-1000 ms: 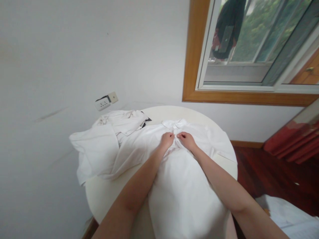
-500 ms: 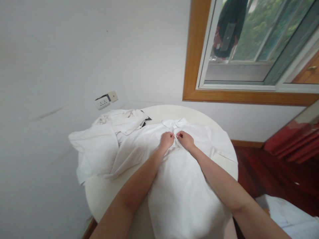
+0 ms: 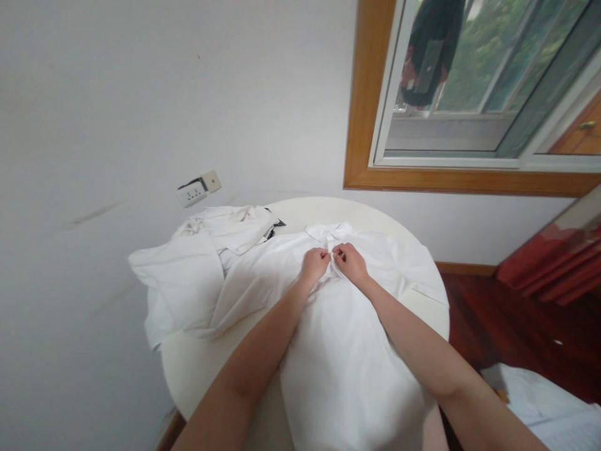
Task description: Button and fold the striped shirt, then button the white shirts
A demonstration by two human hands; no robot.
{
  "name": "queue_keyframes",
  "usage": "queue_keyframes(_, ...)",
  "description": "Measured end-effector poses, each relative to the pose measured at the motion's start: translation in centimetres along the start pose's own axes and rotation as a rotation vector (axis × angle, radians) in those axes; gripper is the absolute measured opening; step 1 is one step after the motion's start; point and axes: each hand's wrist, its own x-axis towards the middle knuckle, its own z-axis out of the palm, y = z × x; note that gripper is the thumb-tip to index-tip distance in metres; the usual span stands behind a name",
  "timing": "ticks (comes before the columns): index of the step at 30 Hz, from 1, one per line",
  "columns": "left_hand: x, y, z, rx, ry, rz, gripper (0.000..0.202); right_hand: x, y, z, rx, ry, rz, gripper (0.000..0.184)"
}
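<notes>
A white collared shirt lies spread front-up on a round white table, its collar at the far side. My left hand and my right hand sit side by side just below the collar. Both are closed in a pinch on the shirt's front opening, fingertips almost touching. Whether a button is between the fingers is too small to tell.
More white clothes lie heaped on the table's left, hanging over its edge. A wall socket sits behind them. A wood-framed window is at the upper right, dark wooden floor and red fabric to the right.
Both hands stay pinched at the shirt's front opening. The fingers have shifted only slightly, and the view has drifted a little.
</notes>
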Motion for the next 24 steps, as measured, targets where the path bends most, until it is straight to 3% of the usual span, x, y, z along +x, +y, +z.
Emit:
queue_keyframes(12, -0.14, 0.32, -0.28, 0.099, -0.028, -0.026, 0.022, -0.19, -0.68, -0.5, -0.285, -0.118, -0.167, 0.019)
queue_keyframes(19, -0.5, 0.12, 0.18, 0.107, 0.044, 0.02, 0.023, -0.17, -0.39, -0.42, -0.154, -0.08, -0.07, 0.024)
queue_keyframes(24, -0.7, -0.14, 0.28, 0.072, 0.079, 0.077, 0.023, 0.13, -0.92, -0.41, -0.3, -0.107, -0.079, 0.028)
